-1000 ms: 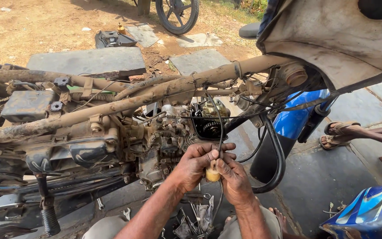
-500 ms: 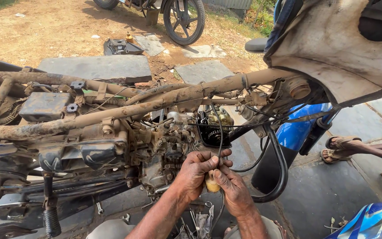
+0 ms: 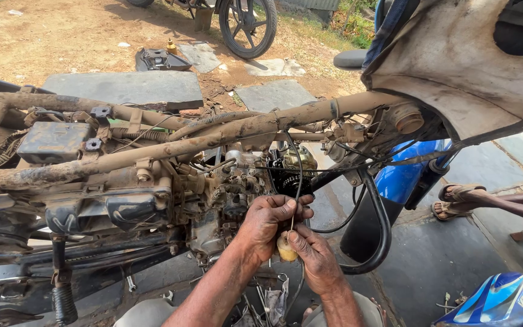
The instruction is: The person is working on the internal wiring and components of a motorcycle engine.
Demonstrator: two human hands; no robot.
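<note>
Cap (image 3: 286,249): small, pale yellow, rounded, grimy; threaded on a thin black cable (image 3: 298,175) that rises to the muddy frame tube (image 3: 213,142). Located low centre, just beside the engine (image 3: 231,200), between both hands. Left hand (image 3: 270,221): fingers closed around cable and cap top. Right hand (image 3: 315,257): fingertips pinching the cap from below.

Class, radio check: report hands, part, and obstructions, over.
Left hand and right hand both grip small yellowish plastic cap. Thin black cable runs up from it. Muddy motorcycle frame tube crowds above.
</note>
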